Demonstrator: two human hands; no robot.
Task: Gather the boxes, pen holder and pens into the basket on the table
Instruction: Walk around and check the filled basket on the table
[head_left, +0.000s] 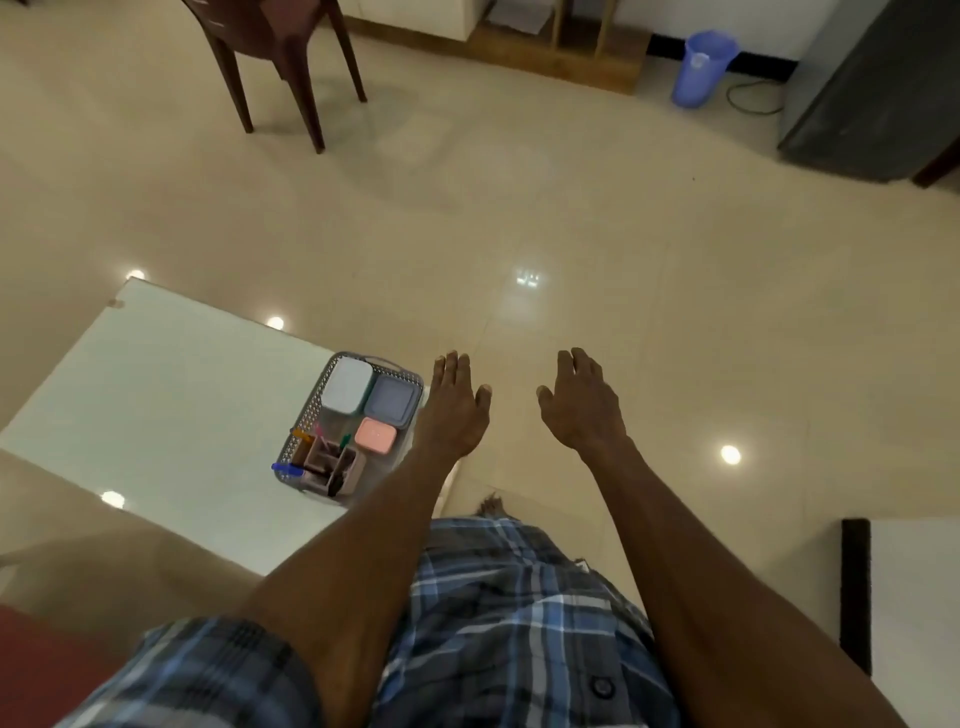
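Note:
A grey perforated basket stands at the near right corner of a white table. Inside it lie a pale blue box, a grey-blue box and a small pink box. A pink pen holder with several pens sits at the basket's near end. My left hand hovers palm down just right of the basket, fingers apart, holding nothing. Further right, over the floor, my right hand is spread and bare as well.
Glossy beige floor tiles fill the middle. A dark brown chair stands at the far left, a blue bucket at the far right beside a dark cabinet. A white surface with a dark edge is at my right.

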